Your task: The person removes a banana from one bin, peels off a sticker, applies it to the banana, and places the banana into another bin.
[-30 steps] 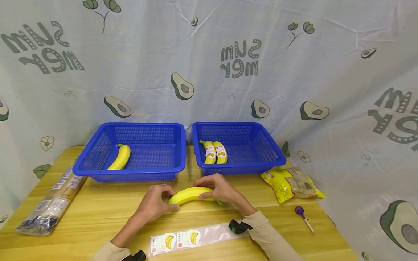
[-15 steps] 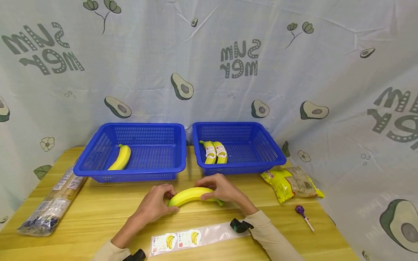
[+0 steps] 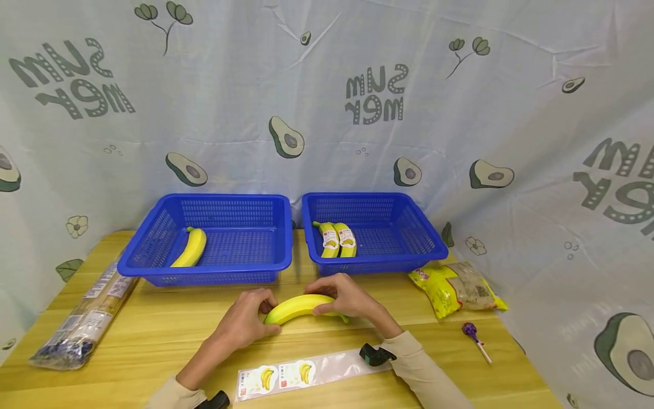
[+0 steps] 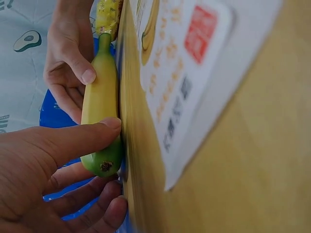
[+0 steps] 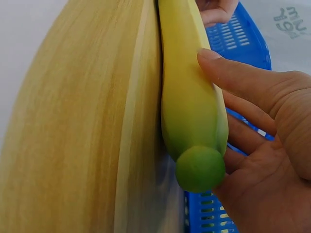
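A yellow banana (image 3: 298, 307) with green ends lies crosswise at the middle of the table, held at both ends. My left hand (image 3: 247, 316) grips its blunt tip, the thumb on the near side and fingers behind, as the left wrist view shows. Toward the stem end, my right hand (image 3: 344, 296) pinches the banana between thumb and fingers. No label shows on this banana. Just in front of the hands lies a clear strip (image 3: 352, 368) with two banana stickers (image 3: 258, 380) at its left end; my right wrist overlaps its right end.
At the back left, a blue basket (image 3: 204, 277) contains one plain banana (image 3: 192, 248). The back right blue basket (image 3: 378, 264) has two labelled bananas (image 3: 347, 241). A long plastic-wrapped package (image 3: 84, 321) lies left; a yellow bag (image 3: 455, 289) and lollipop (image 3: 475, 341) lie right.
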### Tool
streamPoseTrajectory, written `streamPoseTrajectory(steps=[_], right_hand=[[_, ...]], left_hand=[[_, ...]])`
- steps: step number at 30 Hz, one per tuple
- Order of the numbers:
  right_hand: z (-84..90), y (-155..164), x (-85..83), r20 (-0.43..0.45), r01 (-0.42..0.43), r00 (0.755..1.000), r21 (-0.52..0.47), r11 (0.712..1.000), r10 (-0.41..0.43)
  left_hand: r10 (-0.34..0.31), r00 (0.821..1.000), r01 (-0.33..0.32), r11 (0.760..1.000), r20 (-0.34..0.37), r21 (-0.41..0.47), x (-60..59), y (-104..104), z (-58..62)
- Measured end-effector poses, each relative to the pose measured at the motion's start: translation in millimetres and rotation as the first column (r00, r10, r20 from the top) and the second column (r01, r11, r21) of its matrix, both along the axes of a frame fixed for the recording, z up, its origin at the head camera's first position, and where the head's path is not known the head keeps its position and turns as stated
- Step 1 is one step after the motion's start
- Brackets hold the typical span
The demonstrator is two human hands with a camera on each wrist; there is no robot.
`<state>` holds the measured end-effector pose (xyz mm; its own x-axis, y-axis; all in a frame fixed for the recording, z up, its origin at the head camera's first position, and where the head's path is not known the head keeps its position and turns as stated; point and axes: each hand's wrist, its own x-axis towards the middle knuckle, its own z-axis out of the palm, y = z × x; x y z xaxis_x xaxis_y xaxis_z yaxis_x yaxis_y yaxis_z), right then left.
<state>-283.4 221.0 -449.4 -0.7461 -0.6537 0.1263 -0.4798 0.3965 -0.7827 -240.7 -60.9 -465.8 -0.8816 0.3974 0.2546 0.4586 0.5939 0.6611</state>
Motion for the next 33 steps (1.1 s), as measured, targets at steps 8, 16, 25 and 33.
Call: streamPoseTrajectory(steps=[8,16,25,33], right_hand=[[-0.5,0,1.0,-0.022,0.025,0.999,0.033,0.999,-0.024],[-0.8,2,0.1,-0.064,0.058,0.997,0.072,0.996,-0.053],[-0.1,4,-0.4,-0.076,0.06,0.996,0.05,0.997,-0.056],[2.0,5,-1.6,-0.113,0.052,0.992,0.011,0.999,-0.05]], left_hand=[[0.067,0.995,-0.061,0.993,0.067,-0.097,4.6,-2,10.1],[0.158,0.964,-0.086,0.947,0.214,-0.31,18.2,-3,30.0],[0.142,0.949,-0.007,0.903,0.283,-0.43,31.2,2,38.2],[-0.029,0.976,0.098,0.942,0.215,-0.32,33.3,9,12.2]])
